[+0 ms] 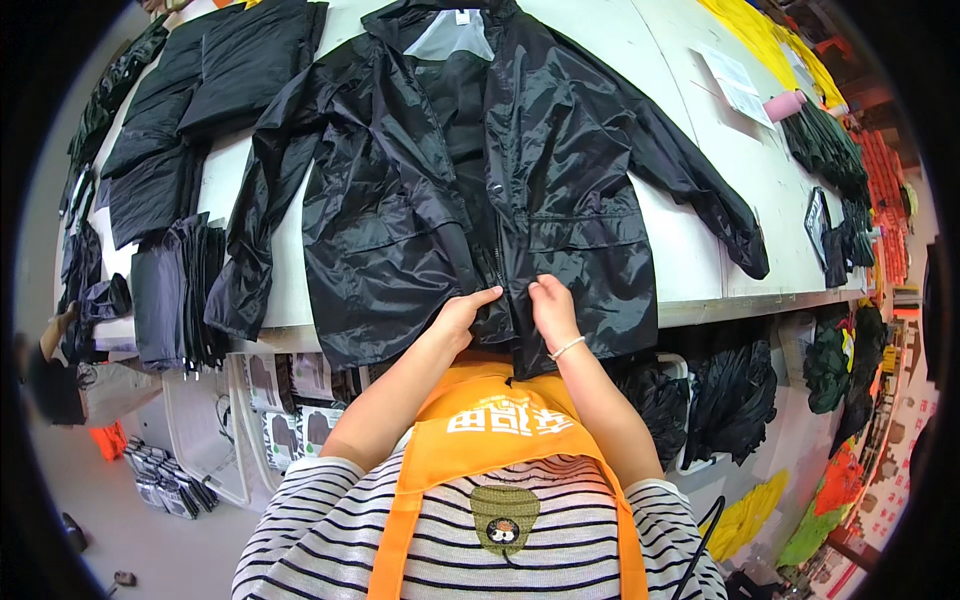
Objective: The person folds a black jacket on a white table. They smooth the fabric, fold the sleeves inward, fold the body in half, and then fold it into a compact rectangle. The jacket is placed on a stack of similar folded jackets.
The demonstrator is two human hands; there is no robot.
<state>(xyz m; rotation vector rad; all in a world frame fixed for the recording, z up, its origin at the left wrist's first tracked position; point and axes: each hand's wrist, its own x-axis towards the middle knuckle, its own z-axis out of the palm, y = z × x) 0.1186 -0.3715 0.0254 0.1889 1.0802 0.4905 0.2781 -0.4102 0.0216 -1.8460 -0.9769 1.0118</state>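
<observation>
A black shiny rain jacket (575, 170) lies spread front up on the white table (690, 215), collar at the far side and both sleeves out to the sides. Its front is partly open, showing dark lining and a pale patch inside the collar. At the lower hem, my left hand (462, 318) is closed on the left front edge, thumb pointing toward the zipper (499, 268). Opposite it, my right hand (553, 308) has its fingers curled on the other front edge beside the zipper. The fingertips are partly hidden in the cloth.
Folded black garments (250, 70) are stacked at the far left, with bundled black pieces (180, 290) at the table edge. A paper sheet (735, 85), a pink spool (785, 106) and yellow cloth (800, 60) lie right. Below stand white-framed bins (205, 440). Another person's arm (52, 335) shows left.
</observation>
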